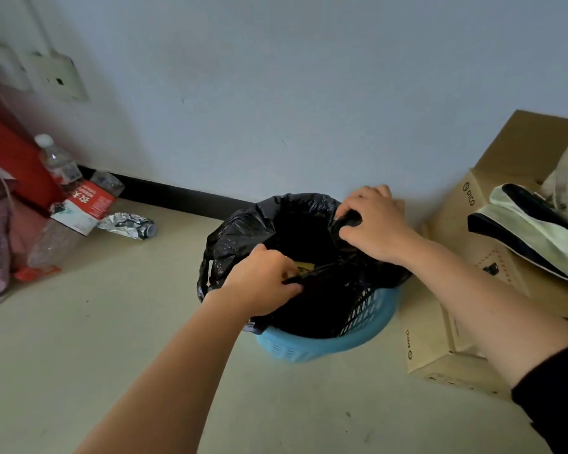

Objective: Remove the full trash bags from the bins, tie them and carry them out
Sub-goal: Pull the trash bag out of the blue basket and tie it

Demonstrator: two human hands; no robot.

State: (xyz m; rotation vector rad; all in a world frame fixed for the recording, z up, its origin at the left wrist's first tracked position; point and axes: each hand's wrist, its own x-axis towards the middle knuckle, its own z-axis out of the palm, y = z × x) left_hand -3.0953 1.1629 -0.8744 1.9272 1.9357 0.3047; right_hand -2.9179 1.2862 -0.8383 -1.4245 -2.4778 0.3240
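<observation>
The black bag (243,231) sits in the blue bin (325,347) on the floor by the wall. The left hand (263,283) pinches its near edge; the right hand (374,224) clamps the far-right rim. The film looks thin, limp and slippery, probably light; best gathered by the rim.

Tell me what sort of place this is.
Probably an office or storeroom corner, indoors. A blue bin lined with a black trash bag stands on the floor by a wall; cardboard boxes are stacked beside it, with empty water bottles nearby.
</observation>
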